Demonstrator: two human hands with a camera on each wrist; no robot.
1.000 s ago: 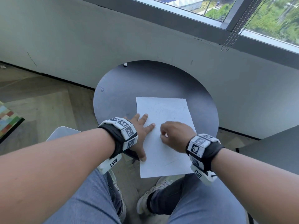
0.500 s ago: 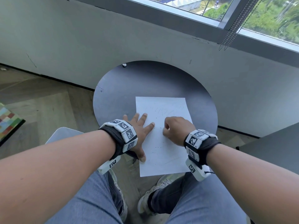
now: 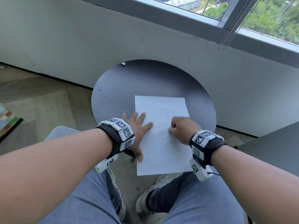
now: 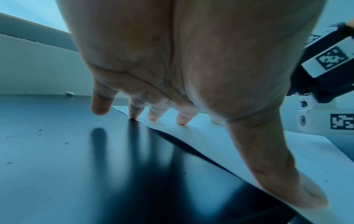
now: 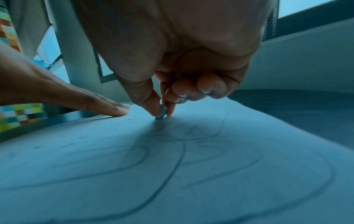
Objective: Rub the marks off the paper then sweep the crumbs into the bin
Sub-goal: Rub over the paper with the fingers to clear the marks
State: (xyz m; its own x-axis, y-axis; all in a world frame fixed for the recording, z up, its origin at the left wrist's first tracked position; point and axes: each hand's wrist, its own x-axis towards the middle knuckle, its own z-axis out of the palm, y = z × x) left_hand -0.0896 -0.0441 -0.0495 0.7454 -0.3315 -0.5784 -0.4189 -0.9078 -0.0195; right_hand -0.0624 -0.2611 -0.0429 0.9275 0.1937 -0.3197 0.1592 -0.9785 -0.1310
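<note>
The right hand (image 3: 182, 130) pinches a tiny eraser (image 5: 161, 113) on the paper (image 3: 163, 143) lying on the round table (image 3: 129, 88). The flat left hand (image 3: 137, 131) should press firmly while rubbing gently.

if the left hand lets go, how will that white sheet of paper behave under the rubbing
Likely floppy and light: the white sheet of paper lifts in a thin wave off the dark round table beside the left hand. It would probably slide on that glossy top. Its near edge overhangs, so it may droop or slip off.
</note>
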